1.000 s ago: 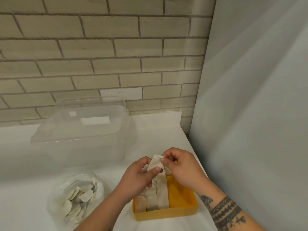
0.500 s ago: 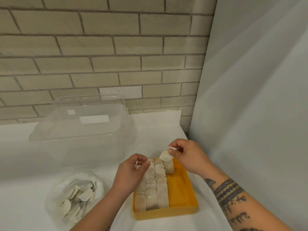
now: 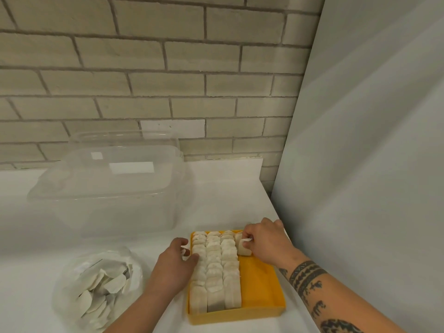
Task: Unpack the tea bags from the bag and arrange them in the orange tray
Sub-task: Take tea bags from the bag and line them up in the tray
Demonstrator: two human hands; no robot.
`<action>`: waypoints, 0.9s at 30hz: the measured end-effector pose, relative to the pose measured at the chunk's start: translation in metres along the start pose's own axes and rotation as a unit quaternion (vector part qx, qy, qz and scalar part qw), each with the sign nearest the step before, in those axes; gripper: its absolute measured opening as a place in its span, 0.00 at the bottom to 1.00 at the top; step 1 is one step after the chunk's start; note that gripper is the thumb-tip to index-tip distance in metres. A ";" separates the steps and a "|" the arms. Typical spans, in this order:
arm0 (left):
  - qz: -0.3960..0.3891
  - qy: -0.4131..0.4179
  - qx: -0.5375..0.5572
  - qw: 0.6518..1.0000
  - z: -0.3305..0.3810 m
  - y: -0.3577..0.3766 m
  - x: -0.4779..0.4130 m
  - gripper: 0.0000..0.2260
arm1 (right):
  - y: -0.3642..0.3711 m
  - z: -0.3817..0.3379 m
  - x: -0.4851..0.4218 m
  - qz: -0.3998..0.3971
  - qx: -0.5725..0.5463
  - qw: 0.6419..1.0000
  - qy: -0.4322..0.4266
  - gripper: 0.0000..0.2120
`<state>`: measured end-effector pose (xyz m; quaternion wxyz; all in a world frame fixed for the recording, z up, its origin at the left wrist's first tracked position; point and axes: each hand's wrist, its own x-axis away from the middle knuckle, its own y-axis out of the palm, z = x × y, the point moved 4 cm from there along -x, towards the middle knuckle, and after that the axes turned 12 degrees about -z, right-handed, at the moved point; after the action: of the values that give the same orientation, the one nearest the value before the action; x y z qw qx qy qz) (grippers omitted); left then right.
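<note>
The orange tray [image 3: 264, 284] lies on the white counter with three rows of pale tea bags [image 3: 213, 267] filling its left part. My right hand [image 3: 263, 240] is at the tray's far right corner and pinches a tea bag [image 3: 242, 247] standing at the head of a fourth row. My left hand [image 3: 175, 263] rests at the tray's left wall, fingers curled around a small white scrap that touches the left row. A clear plastic bag [image 3: 96, 287] with several tea bags lies at the lower left.
A large clear plastic box [image 3: 108, 186] with its lid stands behind the bag, against the brick wall. A grey panel [image 3: 360, 164] closes the right side next to the tray. The tray's right strip shows bare orange floor.
My right hand carried the tea bag down from above the tray into its far right corner. My left hand let go of that tea bag and moved to the tray's left wall.
</note>
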<state>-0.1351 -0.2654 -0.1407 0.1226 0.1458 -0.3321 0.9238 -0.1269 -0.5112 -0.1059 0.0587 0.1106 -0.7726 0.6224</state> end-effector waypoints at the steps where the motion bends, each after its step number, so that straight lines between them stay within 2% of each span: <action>1: 0.000 0.000 0.001 1.000 0.000 0.000 -0.001 0.21 | 0.002 -0.002 -0.001 0.003 0.002 1.000 0.004 0.08; 9: -0.001 -0.003 0.000 1.000 0.002 0.000 0.000 0.21 | 0.010 -0.002 -0.005 0.055 0.009 0.998 0.029 0.10; 13: -0.001 -0.004 -0.001 1.000 0.001 0.000 0.001 0.21 | 0.000 0.002 0.003 0.092 -0.028 0.993 0.065 0.05; 16: -0.004 -0.002 -0.003 1.000 0.001 0.000 -0.003 0.21 | -0.007 0.003 0.022 0.118 -0.237 0.961 0.083 0.06; 18: -0.013 -0.004 -0.001 1.000 0.002 0.002 -0.004 0.20 | 0.004 -0.005 0.030 0.086 -0.330 0.936 0.088 0.08; 20: -0.022 -0.002 -0.008 1.000 0.002 0.005 -0.005 0.19 | 0.032 -0.016 0.028 0.026 -0.353 0.928 0.112 0.08; 21: -0.023 0.002 -0.010 1.000 0.002 0.006 -0.005 0.18 | 0.049 -0.019 0.025 0.004 -0.354 0.926 0.132 0.11; 23: -0.024 0.010 -0.015 1.000 0.004 0.008 -0.005 0.17 | 0.079 -0.013 0.011 0.006 -0.360 0.919 0.160 0.19; 27: -0.032 0.012 -0.024 0.999 0.003 0.009 -0.005 0.18 | 0.126 0.008 -0.020 0.007 -0.401 0.896 0.191 0.22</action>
<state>-0.1330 -0.2748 -0.1451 0.1597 0.1423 -0.3475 0.9129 -0.1378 -0.4920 -0.2317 0.2401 -0.0492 -0.9312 0.2698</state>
